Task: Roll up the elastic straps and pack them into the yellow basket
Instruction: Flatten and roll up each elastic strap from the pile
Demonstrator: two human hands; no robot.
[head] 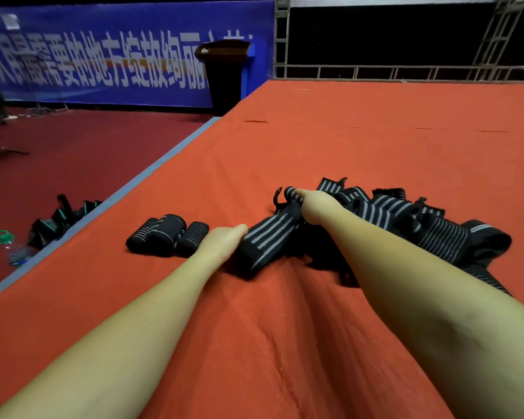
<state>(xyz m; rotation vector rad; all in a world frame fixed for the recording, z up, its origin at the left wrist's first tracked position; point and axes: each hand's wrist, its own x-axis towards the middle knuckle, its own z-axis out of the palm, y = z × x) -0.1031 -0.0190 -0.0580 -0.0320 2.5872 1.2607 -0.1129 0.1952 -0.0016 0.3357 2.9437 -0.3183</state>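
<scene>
On cloth point(375, 140), both hands point(224, 237) point(315, 207) hold strap point(270, 234).

Orange cloth point(375, 140) covers the table, wrinkled toward the near edge; grey-blue border strip point(152, 173) runs along its left side. Dark red floor point(88, 146) beyond. On floor at left: plastic water bottle point(15, 252) with green label, lying beside a heap of black-and-green items point(61, 216). Blue banner point(118, 55) with white characters on far wall. Black bin point(226, 71) in front of it. Metal truss frame point(406, 69) at upper right.
</scene>
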